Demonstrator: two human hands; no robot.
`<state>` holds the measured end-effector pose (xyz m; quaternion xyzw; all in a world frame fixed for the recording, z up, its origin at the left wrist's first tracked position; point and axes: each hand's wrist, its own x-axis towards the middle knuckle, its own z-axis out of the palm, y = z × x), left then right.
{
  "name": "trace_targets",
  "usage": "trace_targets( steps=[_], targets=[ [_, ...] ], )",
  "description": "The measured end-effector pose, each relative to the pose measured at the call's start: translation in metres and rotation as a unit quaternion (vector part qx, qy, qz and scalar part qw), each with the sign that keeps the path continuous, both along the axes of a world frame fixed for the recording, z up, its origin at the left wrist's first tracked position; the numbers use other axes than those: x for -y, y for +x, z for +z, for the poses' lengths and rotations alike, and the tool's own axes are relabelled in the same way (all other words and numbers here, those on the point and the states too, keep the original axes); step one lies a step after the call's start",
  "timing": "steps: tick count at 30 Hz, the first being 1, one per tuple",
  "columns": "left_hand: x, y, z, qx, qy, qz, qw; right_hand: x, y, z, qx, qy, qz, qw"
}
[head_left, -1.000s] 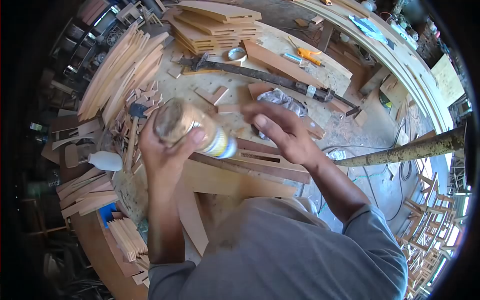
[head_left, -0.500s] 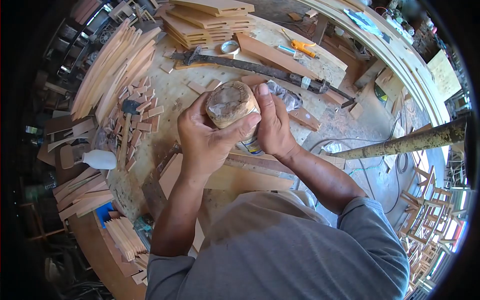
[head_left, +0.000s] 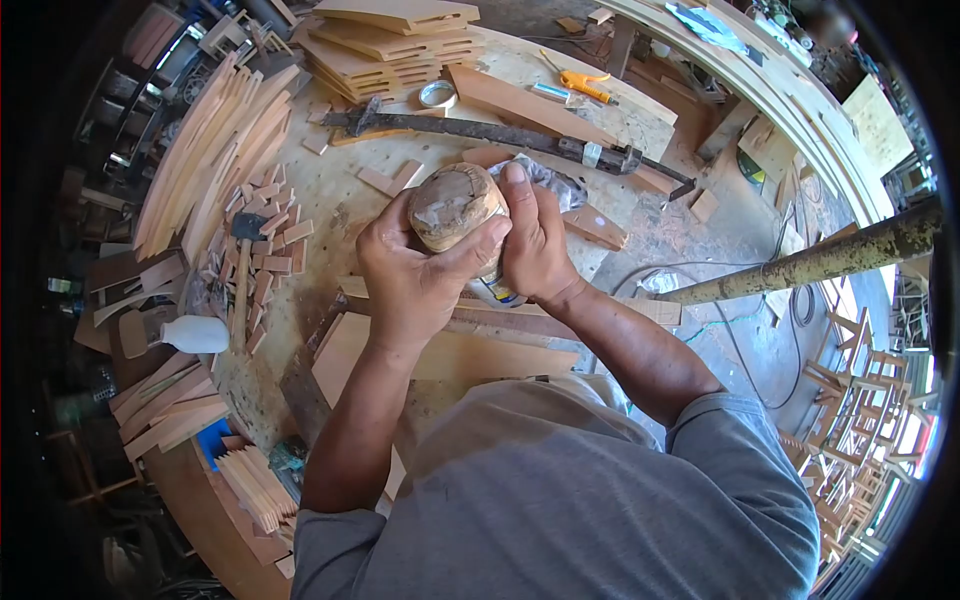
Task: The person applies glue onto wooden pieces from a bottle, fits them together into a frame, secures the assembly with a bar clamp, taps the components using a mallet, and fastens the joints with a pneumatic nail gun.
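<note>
A squat, rounded container [head_left: 452,205] with a crusty tan-brown top is held between my two hands above the workbench. My left hand [head_left: 415,270] wraps its near left side, thumb lying across the front. On the right side, my right hand [head_left: 540,245] is closed against it, thumb pointing up along the edge. Part of a printed label shows below my fingers; the rest is covered. Just behind my right hand lies a crumpled clear plastic bag [head_left: 555,183]. A long dark bar clamp [head_left: 480,130] stretches across the bench beyond.
To the left are a hammer [head_left: 243,240], small wood blocks [head_left: 275,262], a white bottle [head_left: 197,334] and stacked curved slats [head_left: 205,165]. Farther back are a tape roll [head_left: 437,94], an orange glue gun [head_left: 585,85] and slotted boards [head_left: 390,50]. A metal pole [head_left: 800,265] juts in from the right.
The bench scene has shifted slightly left and up in view. Both hands still grip the container, which has tilted a little; the right hand has moved slightly left with it.
</note>
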<state>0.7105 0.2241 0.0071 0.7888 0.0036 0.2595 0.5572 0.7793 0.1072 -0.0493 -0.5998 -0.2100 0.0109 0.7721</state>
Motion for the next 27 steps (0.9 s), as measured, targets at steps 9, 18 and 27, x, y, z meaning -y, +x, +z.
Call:
trace_targets(
  steps=[9,18,27],
  targets=[
    [0.006,0.003,0.003,0.026,0.001,0.004,1.000,0.003,0.004,0.007,0.016,0.009,-0.002,1.000],
    [0.002,-0.001,0.008,0.040,-0.028,0.011,0.999,-0.007,0.006,0.006,0.028,-0.017,0.035,0.999],
    [-0.019,-0.010,0.013,0.039,0.030,0.083,0.995,-0.032,0.006,0.010,0.017,-0.027,0.069,0.997]
  ],
)
